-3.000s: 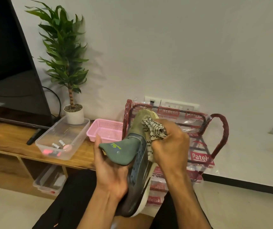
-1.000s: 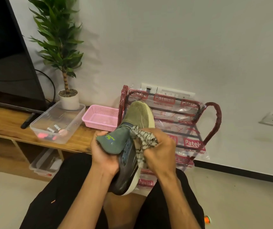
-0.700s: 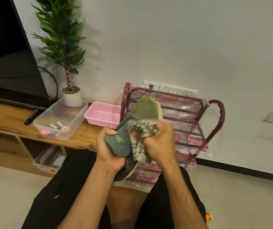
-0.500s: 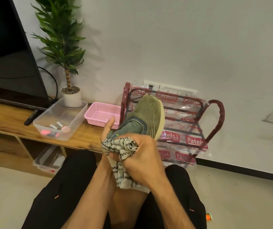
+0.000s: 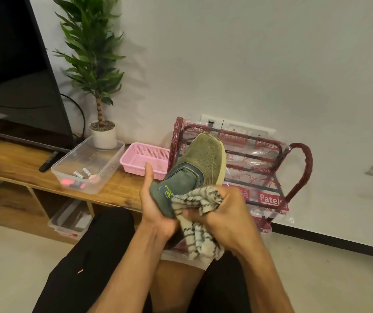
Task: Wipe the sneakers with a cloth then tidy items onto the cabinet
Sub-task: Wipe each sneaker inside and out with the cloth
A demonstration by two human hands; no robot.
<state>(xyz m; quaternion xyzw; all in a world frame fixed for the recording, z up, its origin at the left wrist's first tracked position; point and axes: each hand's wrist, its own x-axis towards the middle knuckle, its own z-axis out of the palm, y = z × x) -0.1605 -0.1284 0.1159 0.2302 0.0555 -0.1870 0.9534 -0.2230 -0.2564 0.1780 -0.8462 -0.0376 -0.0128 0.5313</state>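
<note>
While wiping was in hand, frame centre: left hand [image 5: 156, 213] kept its grip curled round the sneaker [image 5: 203, 159] heel; right hand [image 5: 226, 213] grip pinched the cloth [image 5: 199, 199]. Next, likely: toe needed wiping.

Before me, the long wooden cabinet [image 5: 122, 188] bears a clear plastic tub [image 5: 110, 164], pink mesh basket [image 5: 146, 160], white-potted plant [image 5: 102, 136] and black television [image 5: 12, 75].

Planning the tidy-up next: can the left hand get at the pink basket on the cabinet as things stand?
Likely not yet: the left hand grips the sneaker at its rear, so it is occupied. The way itself looks free: the pink basket sits on the cabinet just beyond its thumb.
</note>
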